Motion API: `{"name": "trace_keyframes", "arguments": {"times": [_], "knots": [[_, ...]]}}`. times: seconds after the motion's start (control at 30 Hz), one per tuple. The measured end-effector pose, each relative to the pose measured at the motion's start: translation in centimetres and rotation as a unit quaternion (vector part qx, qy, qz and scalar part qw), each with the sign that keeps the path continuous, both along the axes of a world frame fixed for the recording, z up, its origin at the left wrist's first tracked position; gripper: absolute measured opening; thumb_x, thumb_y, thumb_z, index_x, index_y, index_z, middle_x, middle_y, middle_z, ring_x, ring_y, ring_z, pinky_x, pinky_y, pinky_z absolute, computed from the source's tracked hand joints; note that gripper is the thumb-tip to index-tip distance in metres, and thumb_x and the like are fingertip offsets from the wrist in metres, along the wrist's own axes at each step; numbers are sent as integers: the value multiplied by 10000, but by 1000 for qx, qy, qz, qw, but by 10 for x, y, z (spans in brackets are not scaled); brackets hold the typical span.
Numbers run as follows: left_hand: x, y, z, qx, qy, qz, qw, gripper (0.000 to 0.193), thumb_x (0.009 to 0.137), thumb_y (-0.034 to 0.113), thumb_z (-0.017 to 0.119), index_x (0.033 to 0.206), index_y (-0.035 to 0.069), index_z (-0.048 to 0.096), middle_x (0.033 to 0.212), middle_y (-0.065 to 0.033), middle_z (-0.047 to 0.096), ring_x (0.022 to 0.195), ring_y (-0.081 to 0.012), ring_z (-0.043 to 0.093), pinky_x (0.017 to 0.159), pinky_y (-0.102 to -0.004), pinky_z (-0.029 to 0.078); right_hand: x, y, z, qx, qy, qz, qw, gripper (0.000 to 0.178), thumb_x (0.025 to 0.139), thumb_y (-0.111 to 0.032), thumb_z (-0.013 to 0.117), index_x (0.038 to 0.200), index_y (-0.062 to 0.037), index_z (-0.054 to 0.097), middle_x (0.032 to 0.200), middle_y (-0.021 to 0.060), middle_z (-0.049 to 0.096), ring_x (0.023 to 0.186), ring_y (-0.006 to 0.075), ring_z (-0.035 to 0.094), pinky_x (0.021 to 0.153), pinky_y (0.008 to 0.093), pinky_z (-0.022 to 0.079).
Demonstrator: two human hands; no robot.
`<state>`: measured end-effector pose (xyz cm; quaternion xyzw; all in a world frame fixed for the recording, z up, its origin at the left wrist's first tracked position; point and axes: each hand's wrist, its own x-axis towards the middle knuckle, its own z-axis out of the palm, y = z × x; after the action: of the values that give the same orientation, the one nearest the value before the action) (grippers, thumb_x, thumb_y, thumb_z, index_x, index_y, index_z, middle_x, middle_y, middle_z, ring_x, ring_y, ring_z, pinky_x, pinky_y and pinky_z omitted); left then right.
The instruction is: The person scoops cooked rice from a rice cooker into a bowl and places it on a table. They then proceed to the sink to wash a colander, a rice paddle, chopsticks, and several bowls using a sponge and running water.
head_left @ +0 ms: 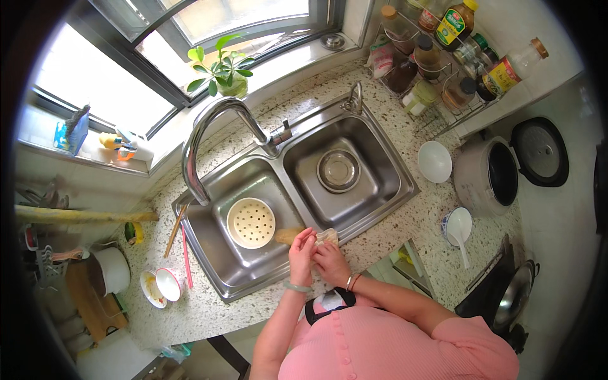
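Note:
My left hand (302, 256) and my right hand (330, 260) meet over the near rim of the double sink (288, 180). Both have their fingers closed. A pale crumpled piece (328, 236) shows at the fingertips of my right hand. Just left of my left fingers, a tan oblong thing (288, 236) sticks out over the left basin. Whether these two parts join behind the fingers is hidden. A cream strainer bowl with holes (251, 222) rests in the left basin. In the right basin lies a round metal dish (339, 171).
The curved faucet (218, 111) arches over the left basin. Chopsticks (175, 231) and two bowls (169, 284) lie on the left. At right are a white bowl (435, 162), a bowl with a spoon (456, 226) and an open rice cooker (484, 171). A bottle rack (437, 82) stands behind.

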<state>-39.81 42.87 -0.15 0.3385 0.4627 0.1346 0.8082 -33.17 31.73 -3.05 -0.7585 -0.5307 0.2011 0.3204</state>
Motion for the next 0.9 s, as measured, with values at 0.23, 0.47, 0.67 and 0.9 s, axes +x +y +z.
{"name": "trace_keyframes", "arguments": {"times": [0.23, 0.47, 0.67, 0.9], "knots": [[-9, 12, 4, 19, 6, 54, 998, 363, 952, 162, 586, 1290, 52, 512, 1193, -55, 587, 1089, -139, 555, 901, -286, 479, 33, 18, 16, 68, 153, -122, 978, 216, 768, -43, 627, 981, -53, 661, 957, 103, 608, 941, 295, 577, 876, 385, 459], [-13, 15, 1, 72, 47, 35, 996, 480, 986, 284, 531, 1422, 122, 412, 1407, -17, 455, 1221, -130, 458, 948, -303, 397, 30, 32, 11, -7, 16, -35, 999, 460, 857, -132, 608, 1290, -16, 507, 1420, 167, 393, 1305, 350, 388, 1062, 399, 350], [-15, 16, 3, 6, 54, 29, 998, 541, 991, 279, 517, 1479, 139, 331, 1491, -13, 352, 1275, -139, 409, 995, -344, 381, 30, 40, -6, -85, -58, 34, 994, 561, 833, -12, 506, 1387, -25, 413, 1532, 207, 224, 1417, 371, 235, 1131, 419, 281], [-12, 26, -1, 8, 36, 53, 998, 559, 979, 221, 545, 1481, 122, 320, 1486, -71, 331, 1259, -160, 431, 990, -340, 428, 65, 130, -37, -16, -98, -5, 995, 543, 843, 17, 485, 1380, -25, 410, 1521, 216, 237, 1384, 404, 282, 1110, 421, 325]]}}
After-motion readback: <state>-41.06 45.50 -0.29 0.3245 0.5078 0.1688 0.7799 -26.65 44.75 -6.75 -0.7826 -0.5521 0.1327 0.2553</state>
